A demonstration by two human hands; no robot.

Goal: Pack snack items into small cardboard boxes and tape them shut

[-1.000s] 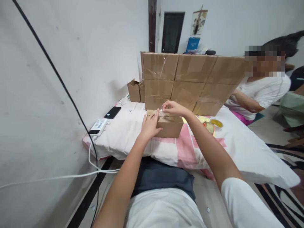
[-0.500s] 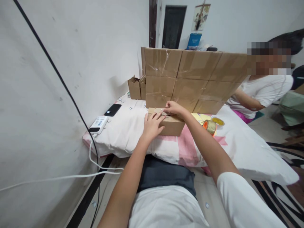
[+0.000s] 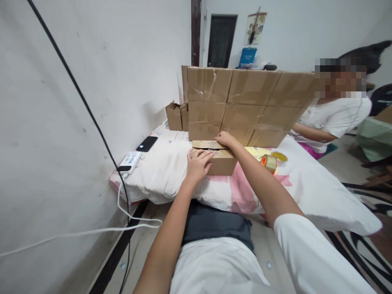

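Note:
A small cardboard box stands on the cloth-covered surface, with a narrow dark gap between its top flaps. My left hand lies on the box's near left top, fingers stretched across the near flap. At the back right of the top, my right hand has its fingers curled in at the far flap; whether it pinches anything is too small to tell. Right behind stands a wall of taped cardboard boxes. A tape roll lies to the right of the box.
Left of the box are a black phone and a white power strip with a cable. Open cardboard boxes stand at the back left. Another person sits at the right, beyond the stacked boxes.
My right hand has moved back and right, away from my left hand. More of the box's top and its gap shows. The view has shifted slightly.

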